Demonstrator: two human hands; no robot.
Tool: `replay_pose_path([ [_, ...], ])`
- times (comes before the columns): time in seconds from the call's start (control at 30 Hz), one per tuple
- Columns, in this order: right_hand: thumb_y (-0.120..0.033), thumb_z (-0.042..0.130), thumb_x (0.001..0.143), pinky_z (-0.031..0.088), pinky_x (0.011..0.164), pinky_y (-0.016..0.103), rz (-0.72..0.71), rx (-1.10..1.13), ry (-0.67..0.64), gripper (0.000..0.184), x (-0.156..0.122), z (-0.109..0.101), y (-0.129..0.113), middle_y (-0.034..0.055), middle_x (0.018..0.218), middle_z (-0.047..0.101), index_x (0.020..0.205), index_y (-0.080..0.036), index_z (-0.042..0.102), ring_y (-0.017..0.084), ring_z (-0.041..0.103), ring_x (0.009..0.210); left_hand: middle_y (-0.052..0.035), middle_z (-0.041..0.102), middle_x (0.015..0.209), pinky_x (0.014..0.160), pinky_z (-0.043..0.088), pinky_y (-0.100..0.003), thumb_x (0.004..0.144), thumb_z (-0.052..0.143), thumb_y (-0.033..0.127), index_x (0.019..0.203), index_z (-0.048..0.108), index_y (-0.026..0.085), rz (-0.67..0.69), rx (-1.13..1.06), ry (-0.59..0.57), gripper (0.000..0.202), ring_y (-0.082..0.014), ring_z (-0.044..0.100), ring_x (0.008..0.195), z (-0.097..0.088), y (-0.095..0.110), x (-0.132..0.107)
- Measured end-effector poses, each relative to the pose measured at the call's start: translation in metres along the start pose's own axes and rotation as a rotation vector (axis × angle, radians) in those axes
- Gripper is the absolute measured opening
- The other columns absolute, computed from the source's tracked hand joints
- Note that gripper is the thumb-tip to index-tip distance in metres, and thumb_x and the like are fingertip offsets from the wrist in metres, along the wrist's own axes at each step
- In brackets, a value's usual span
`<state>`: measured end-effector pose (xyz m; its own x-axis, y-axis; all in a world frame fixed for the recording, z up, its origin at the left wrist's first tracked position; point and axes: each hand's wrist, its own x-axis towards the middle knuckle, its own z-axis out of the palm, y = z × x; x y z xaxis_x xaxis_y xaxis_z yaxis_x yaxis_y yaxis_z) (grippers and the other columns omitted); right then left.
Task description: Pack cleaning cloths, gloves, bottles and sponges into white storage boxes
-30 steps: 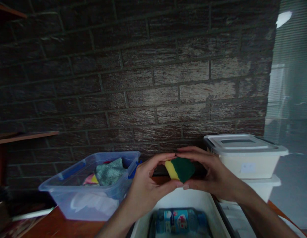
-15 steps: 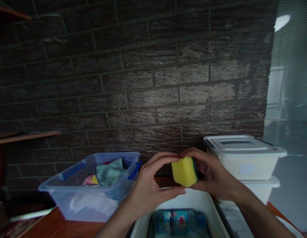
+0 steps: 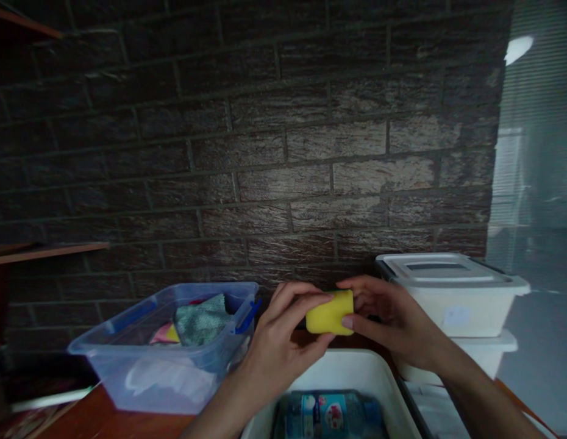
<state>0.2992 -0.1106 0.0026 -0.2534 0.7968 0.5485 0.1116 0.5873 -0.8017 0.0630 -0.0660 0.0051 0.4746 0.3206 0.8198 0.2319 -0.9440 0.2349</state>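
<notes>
We have a yellow sponge [image 3: 328,314] raised between our two hands, above the far end of a white tub [image 3: 352,367] that sits at six o'clock from it with a bottle [image 3: 331,414] lying inside. Our left hand [image 3: 281,335] grips it from nine o'clock, fingers over the top edge and thumb by the lower edge; our right hand [image 3: 397,323] meets it from three o'clock, thumb pressed to the near face, its other fingertips partly hidden behind. So both hands are clamped on the one block. We judge it very light and soft, likely to squash under a firm squeeze and spring back, with little risk of breaking; it looks matt rather than slick, though whether it is damp we cannot tell. Its far side is out of sight, so we cannot speak for the texture there. The best hold, we think, is a gentle pinch across the twelve and six o'clock edges, or thumb and fingers through its thickness, since pressing harder only dents the foam.
</notes>
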Motion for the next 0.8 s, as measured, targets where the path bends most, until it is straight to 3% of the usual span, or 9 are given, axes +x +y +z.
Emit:
replay_pose_path([
  [0.1, -0.023, 0.076, 0.088, 0.056, 0.088, 0.034, -0.074, -0.048, 0.029, 0.041, 0.004, -0.001, 0.002, 0.0065, 0.116, 0.069, 0.126, -0.025, 0.061, 0.022, 0.067, 0.107, -0.0093, 0.054, 0.134, 0.104, 0.05, -0.04, 0.079, 0.082, 0.025, 0.131, 0.062, 0.029, -0.122, -0.159, 0.06, 0.056, -0.0268, 0.056, 0.124, 0.001, -0.001, 0.0],
  [0.2, -0.024, 0.077, 0.087, 0.056, 0.092, 0.036, -0.136, -0.099, 0.053, 0.036, 0.004, -0.004, -0.001, 0.0071, 0.122, 0.067, 0.121, -0.025, 0.063, 0.022, 0.067, 0.11, -0.0091, 0.06, 0.13, 0.097, 0.057, -0.038, 0.084, 0.078, 0.023, 0.13, 0.061, 0.028, -0.258, -0.423, 0.04, 0.049, -0.0234, 0.065, 0.113, 0.001, -0.003, 0.0],
  [0.27, -0.024, 0.076, 0.088, 0.056, 0.094, 0.036, -0.15, -0.129, 0.052, 0.034, 0.003, -0.004, -0.003, 0.0068, 0.12, 0.068, 0.12, -0.025, 0.064, 0.022, 0.067, 0.108, -0.0086, 0.065, 0.121, 0.091, 0.059, -0.036, 0.085, 0.077, 0.023, 0.124, 0.065, 0.025, -0.297, -0.489, 0.005, 0.041, -0.0225, 0.068, 0.105, 0.002, -0.003, 0.0],
  [0.47, -0.024, 0.081, 0.083, 0.052, 0.1, 0.037, -0.179, -0.152, 0.022, 0.044, 0.0, -0.003, -0.01, 0.0075, 0.124, 0.067, 0.124, -0.026, 0.065, 0.024, 0.063, 0.116, -0.0078, 0.07, 0.114, 0.089, 0.057, -0.033, 0.085, 0.075, 0.015, 0.115, 0.074, 0.026, -0.132, -0.27, 0.058, 0.032, -0.0228, 0.067, 0.105, -0.004, -0.005, 0.0],
  [0.57, -0.023, 0.081, 0.083, 0.052, 0.1, 0.036, -0.216, -0.192, 0.021, 0.038, 0.001, -0.003, -0.011, 0.0069, 0.123, 0.067, 0.12, -0.026, 0.069, 0.023, 0.064, 0.115, -0.0074, 0.07, 0.118, 0.093, 0.055, -0.035, 0.087, 0.071, 0.01, 0.116, 0.075, 0.028, -0.066, -0.247, 0.057, 0.034, -0.0228, 0.066, 0.109, -0.006, -0.007, -0.001],
  [0.67, -0.023, 0.08, 0.084, 0.052, 0.101, 0.037, -0.206, -0.175, 0.023, 0.034, 0.002, -0.004, -0.009, 0.0069, 0.122, 0.069, 0.118, -0.025, 0.071, 0.023, 0.064, 0.115, -0.007, 0.07, 0.118, 0.093, 0.056, -0.035, 0.087, 0.071, 0.01, 0.116, 0.075, 0.029, -0.075, -0.245, 0.059, 0.035, -0.0227, 0.066, 0.109, -0.004, -0.007, -0.002],
  [0.8, -0.021, 0.078, 0.086, 0.054, 0.099, 0.036, -0.13, -0.019, 0.019, 0.031, 0.002, -0.003, -0.006, 0.006, 0.118, 0.071, 0.116, -0.024, 0.069, 0.021, 0.068, 0.11, -0.006, 0.067, 0.119, 0.093, 0.058, -0.036, 0.081, 0.079, 0.016, 0.123, 0.07, 0.03, -0.183, -0.357, 0.065, 0.045, -0.0236, 0.067, 0.109, 0.002, -0.006, -0.003],
])
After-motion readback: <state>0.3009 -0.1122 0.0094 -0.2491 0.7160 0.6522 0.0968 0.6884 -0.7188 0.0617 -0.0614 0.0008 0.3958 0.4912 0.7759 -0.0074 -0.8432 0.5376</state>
